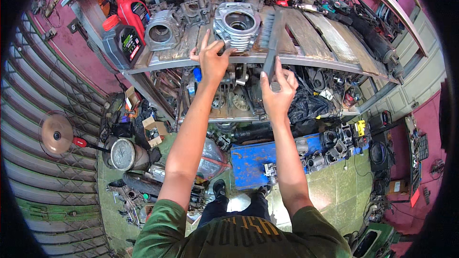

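A finned grey engine cylinder (237,27) stands on the upper wooden shelf, its round bore facing up toward me. My left hand (213,62) is just left of its lower edge, fingers apart and one raised. Its thumb tip comes close to the cylinder's fins; whether they touch I cannot tell. To the right, my right hand (279,88) grips the dark handle of a brush (272,43). The brush is held upright, its grey bristles pointing left beside the cylinder. A second finned cylinder (162,31) sits farther left on the shelf.
Two oil bottles, one red (132,13) and one grey (122,43), stand at the shelf's left end. Engine parts crowd the back and the lower shelf. Below, several metal castings lie on a blue board (248,165). A fan (57,134) is at the left.
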{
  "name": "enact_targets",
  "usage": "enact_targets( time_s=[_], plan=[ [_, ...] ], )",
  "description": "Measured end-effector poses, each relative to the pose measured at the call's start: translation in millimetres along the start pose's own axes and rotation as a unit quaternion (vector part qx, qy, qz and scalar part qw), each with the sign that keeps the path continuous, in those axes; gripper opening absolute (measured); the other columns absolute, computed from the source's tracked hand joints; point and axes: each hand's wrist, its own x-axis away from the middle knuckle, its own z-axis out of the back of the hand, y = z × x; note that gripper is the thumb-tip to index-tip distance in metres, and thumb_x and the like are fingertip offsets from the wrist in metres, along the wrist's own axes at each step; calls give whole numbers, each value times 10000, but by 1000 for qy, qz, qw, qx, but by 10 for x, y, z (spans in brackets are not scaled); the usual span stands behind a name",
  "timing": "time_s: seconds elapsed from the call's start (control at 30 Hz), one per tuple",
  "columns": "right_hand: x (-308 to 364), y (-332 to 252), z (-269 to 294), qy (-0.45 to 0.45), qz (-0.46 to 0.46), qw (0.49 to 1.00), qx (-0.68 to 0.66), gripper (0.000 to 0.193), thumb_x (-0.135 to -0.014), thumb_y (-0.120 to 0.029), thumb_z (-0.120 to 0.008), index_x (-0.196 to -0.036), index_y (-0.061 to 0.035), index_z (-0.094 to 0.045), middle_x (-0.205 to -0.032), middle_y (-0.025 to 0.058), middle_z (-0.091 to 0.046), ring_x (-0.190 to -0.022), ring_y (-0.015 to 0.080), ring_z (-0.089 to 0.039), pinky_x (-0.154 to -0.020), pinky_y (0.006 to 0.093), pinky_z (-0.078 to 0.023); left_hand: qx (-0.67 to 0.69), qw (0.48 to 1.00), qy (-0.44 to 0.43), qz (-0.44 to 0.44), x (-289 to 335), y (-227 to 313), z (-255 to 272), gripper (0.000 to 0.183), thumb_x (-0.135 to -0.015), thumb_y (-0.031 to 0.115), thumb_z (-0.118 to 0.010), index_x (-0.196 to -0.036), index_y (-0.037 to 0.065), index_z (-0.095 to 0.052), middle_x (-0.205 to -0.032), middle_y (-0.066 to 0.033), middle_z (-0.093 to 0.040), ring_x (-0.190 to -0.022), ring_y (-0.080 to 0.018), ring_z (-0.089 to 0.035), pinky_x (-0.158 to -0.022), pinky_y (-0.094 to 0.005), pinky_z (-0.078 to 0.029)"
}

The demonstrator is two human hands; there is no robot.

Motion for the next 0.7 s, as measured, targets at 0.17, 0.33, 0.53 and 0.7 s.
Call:
enact_targets(
  time_s=[0.17,0.33,0.53,0.7],
  plan=[
    [-562,-486,145,1,151,977,149,571,-826,-318,-811,-1360,-151,-700,-829,97,-712,-938,258,-596,-1007,484,-369,9,1000,14,-11,-36,-163,12,243,-749,300,-885,-831,109,-761,-931,-15,-764,-1401,-286,-526,-1009,-588,-207],
    [-1090,-723,-20,-83,190,943,259,363,-860,-254,-722,-1209,-164,-762,-764,112,-733,-977,322,-643,-949,610,-352,8,1000,14,1,37,5,-80,253,-736,297,-892,-923,154,-799,-918,-10,-755,-1390,-279,-533,-1031,-605,-217],
    [-704,-883,148,-154,206,920,295,396,-902,-301,-712,-1266,-148,-745,-813,116,-740,-1031,297,-639,-947,587,-382,-36,999,12,-7,-18,-137,23,264,-730,344,-886,-864,140,-786,-934,16,-760,-1356,-284,-554,-1009,-598,-214],
    [-898,-864,204,-119,184,942,253,397,-894,-286,-725,-1268,-154,-745,-789,122,-731,-1023,301,-637,-982,575,-381,14,999,-9,-33,-49,-96,-85,266,-733,334,-885,-905,153,-792,-936,22,-756,-1381,-276,-543,-1014,-597,-204]
  ],
)
